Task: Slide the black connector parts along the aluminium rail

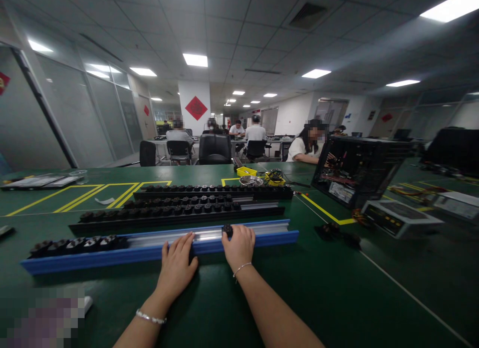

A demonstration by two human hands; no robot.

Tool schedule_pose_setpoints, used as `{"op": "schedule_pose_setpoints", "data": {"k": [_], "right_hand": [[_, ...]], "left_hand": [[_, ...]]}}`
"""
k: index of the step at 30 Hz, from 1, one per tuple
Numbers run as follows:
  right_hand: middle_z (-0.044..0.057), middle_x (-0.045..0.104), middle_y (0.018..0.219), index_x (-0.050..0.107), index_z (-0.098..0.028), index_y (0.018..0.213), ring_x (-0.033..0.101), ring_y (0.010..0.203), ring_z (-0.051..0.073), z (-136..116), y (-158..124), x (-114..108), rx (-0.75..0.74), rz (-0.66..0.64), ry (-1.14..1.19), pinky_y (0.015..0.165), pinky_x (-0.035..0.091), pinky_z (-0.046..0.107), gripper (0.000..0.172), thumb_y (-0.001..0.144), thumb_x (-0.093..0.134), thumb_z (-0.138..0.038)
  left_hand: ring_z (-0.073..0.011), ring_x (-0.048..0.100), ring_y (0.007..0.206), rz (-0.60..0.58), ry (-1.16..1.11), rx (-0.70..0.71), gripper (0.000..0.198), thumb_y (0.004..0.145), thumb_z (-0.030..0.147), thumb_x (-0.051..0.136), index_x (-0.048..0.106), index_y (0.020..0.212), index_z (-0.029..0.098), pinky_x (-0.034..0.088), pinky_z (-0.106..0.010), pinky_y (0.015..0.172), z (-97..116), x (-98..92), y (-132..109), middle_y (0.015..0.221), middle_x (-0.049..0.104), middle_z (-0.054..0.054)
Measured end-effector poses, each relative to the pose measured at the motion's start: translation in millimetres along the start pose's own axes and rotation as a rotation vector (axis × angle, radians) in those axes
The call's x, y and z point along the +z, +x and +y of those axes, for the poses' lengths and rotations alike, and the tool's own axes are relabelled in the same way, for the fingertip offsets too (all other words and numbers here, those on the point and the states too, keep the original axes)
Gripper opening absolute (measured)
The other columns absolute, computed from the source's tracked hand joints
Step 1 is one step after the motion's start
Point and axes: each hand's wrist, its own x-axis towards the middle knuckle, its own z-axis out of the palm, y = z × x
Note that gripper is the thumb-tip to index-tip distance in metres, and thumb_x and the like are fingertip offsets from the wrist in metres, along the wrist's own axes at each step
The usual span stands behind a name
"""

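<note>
A long blue channel rail (93, 260) with a silvery inner track lies across the green table in front of me. Several black wheel-like pieces (77, 244) sit side by side in its left end. My right hand (240, 245) pinches one small dark round piece (227, 229) over the rail's track, right of the middle. Whether that piece touches the track, I cannot tell. My left hand (176, 265) rests with outstretched fingers on the rail's near edge and holds nothing.
Behind lie black rails (262, 211) bearing similar dark pieces. A metal bowl (250, 181) and yellow trays (247, 172) stand farther back. An open computer case (339, 192) and a power supply (400, 218) are at right, with a person (305, 147) beyond.
</note>
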Motion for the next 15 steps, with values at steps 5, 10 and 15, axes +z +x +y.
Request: {"op": "schedule_pose_setpoints", "data": {"k": [5,10,15], "right_hand": [[0.007,0.062,0.086,0.062,-0.019,0.084,0.05,0.091,0.022,3.6,1.0,-0.6,0.001,0.007,-0.015,0.094,0.022,0.036,0.021,0.077,0.048,-0.032],[0.007,0.062,0.085,0.062,-0.02,0.084,0.05,0.091,0.021,5.5,2.0,-0.8,-0.005,0.004,-0.027,0.092,0.023,0.035,0.02,0.077,0.048,-0.032],[0.006,0.062,0.085,0.062,-0.019,0.082,0.05,0.091,0.021,8.1,2.9,-2.4,-0.002,-0.002,-0.054,0.091,0.024,0.035,0.018,0.076,0.049,-0.031]], "left_hand": [[-0.0239,0.038,0.12,0.001,0.006,0.002,0.055,0.073,0.023,0.041,0.04,0.128,0.018,0.01,-0.05,0.105,0.3,-0.8,0.2,0.131,0.047,-0.007],[-0.0238,0.038,0.119,-0.007,0.004,0.005,0.055,0.074,0.023,0.04,0.04,0.128,0.018,0.01,-0.05,0.105,1.2,-1.7,0.5,0.131,0.047,-0.007],[-0.0238,0.039,0.119,0.006,0.008,0.007,0.054,0.074,0.022,0.04,0.04,0.128,0.018,0.011,-0.05,0.104,1.6,-2.5,-0.1,0.131,0.048,-0.007]]}}
